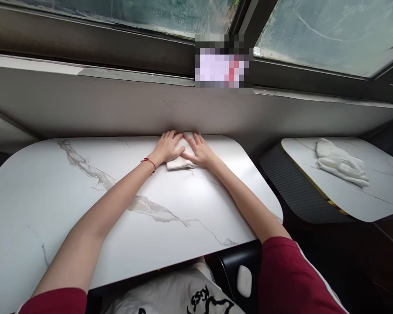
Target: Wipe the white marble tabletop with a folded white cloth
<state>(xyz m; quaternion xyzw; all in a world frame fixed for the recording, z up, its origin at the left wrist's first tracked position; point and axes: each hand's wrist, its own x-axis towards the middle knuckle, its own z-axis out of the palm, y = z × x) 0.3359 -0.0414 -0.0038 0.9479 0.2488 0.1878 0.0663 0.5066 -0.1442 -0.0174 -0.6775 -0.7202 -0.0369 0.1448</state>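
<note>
A folded white cloth (180,162) lies flat near the far edge of the white marble-patterned table (85,209), close to the wall. My left hand (169,147) rests on the cloth's left part, fingers stretched out and pointing to the wall. On its right part lies my right hand (199,150), also flat with the fingers spread. The two thumbs nearly meet over the middle of the cloth. Both palms press down from above and hide much of it.
To the right stands a second marble-patterned table (380,192) with a crumpled white cloth (342,163) on it. The wall (118,109) and window frame run behind. A small white rounded case (244,281) sits below the near edge.
</note>
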